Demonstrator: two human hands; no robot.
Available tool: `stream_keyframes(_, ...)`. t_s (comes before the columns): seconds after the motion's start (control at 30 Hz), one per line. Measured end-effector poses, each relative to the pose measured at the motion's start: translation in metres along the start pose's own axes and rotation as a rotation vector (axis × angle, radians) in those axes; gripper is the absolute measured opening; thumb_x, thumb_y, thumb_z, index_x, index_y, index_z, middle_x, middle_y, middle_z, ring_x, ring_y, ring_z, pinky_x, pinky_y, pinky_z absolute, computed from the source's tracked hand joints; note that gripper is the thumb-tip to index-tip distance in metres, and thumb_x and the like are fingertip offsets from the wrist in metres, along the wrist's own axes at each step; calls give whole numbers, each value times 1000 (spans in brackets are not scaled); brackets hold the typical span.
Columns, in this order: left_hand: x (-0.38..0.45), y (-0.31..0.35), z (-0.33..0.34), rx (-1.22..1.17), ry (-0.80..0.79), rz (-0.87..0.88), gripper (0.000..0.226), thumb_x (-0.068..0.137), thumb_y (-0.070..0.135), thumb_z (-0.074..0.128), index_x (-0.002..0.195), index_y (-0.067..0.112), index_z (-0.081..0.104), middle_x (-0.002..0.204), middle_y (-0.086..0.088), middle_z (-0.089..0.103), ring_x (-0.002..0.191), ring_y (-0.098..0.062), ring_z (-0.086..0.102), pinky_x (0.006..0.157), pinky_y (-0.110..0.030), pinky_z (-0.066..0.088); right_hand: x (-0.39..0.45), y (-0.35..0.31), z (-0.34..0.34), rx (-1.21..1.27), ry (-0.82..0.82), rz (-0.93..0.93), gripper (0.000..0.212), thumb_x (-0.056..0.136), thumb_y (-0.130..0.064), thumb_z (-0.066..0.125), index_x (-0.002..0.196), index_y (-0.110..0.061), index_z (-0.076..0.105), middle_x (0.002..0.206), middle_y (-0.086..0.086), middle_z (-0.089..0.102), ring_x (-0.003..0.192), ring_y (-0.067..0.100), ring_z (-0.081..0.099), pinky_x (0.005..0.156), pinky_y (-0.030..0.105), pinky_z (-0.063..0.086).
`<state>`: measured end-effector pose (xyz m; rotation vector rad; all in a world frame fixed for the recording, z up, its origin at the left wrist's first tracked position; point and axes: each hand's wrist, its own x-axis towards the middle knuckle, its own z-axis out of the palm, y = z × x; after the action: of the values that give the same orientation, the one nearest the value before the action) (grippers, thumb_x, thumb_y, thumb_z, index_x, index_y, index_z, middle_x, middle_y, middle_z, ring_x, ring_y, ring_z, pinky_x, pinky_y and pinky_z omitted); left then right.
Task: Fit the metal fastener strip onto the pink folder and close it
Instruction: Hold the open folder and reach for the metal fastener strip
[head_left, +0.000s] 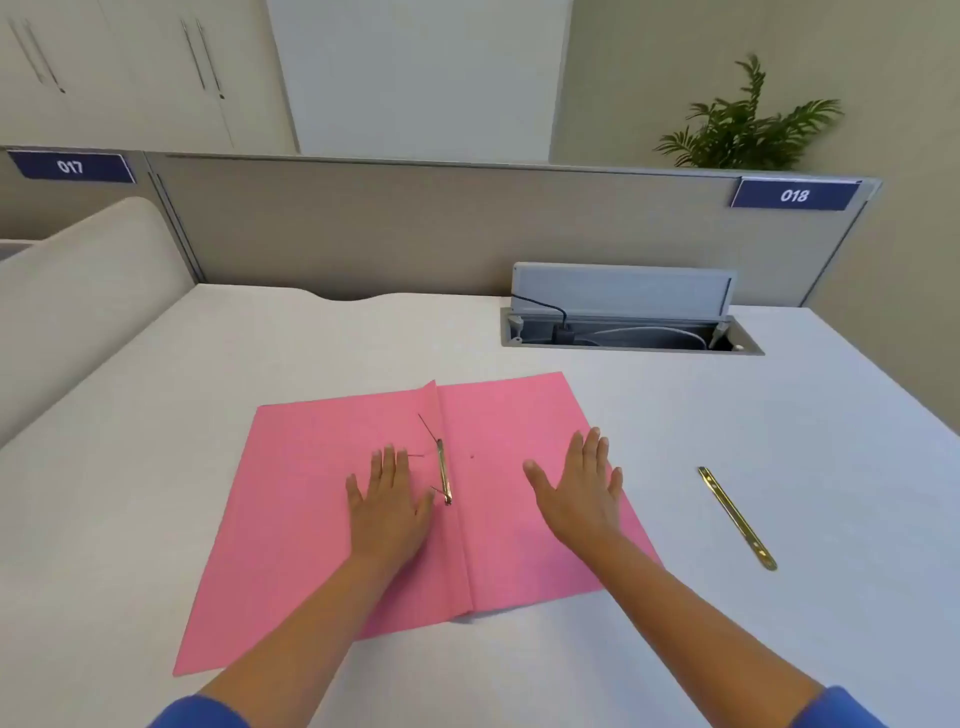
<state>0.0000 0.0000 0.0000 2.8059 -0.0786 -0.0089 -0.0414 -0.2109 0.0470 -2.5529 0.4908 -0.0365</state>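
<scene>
The pink folder (311, 519) lies open and flat on the white desk. Near its centre fold sits a small brass fastener base (443, 472) with thin metal prongs sticking up. My left hand (389, 506) rests palm down on the left flap, just left of that base, fingers spread. On the right flap my right hand (582, 488) lies flat, fingers apart, holding nothing. A loose brass fastener strip (736, 517) lies on the desk, well to the right of the folder and apart from both hands.
An open cable hatch (631, 332) with a raised grey lid and wires is set into the desk behind the folder. A beige partition (415, 234) closes the back. A padded divider (78, 312) rises at the left. A plant (748, 124) stands beyond the partition.
</scene>
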Motion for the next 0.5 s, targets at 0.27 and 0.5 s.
stream_keyframes(0.27, -11, 12, 17, 31, -82, 22, 61, 94, 46, 19, 147, 17, 11, 160, -1, 2, 148, -19, 0, 116, -58, -1, -11, 43, -6, -98, -126, 83, 88, 90, -62, 33, 152, -9, 1, 161, 10, -11, 149, 22, -13, 120, 47, -1)
stream_keyframes(0.5, -15, 29, 27, 27, -74, 60, 60, 94, 46, 18, 147, 18, 11, 160, 0, 0, 147, -19, 2, 116, -58, 2, -12, 93, -33, -13, 52, 225, 64, 90, -43, 50, 145, -15, 33, 159, 9, 18, 147, 24, 17, 117, 44, 21)
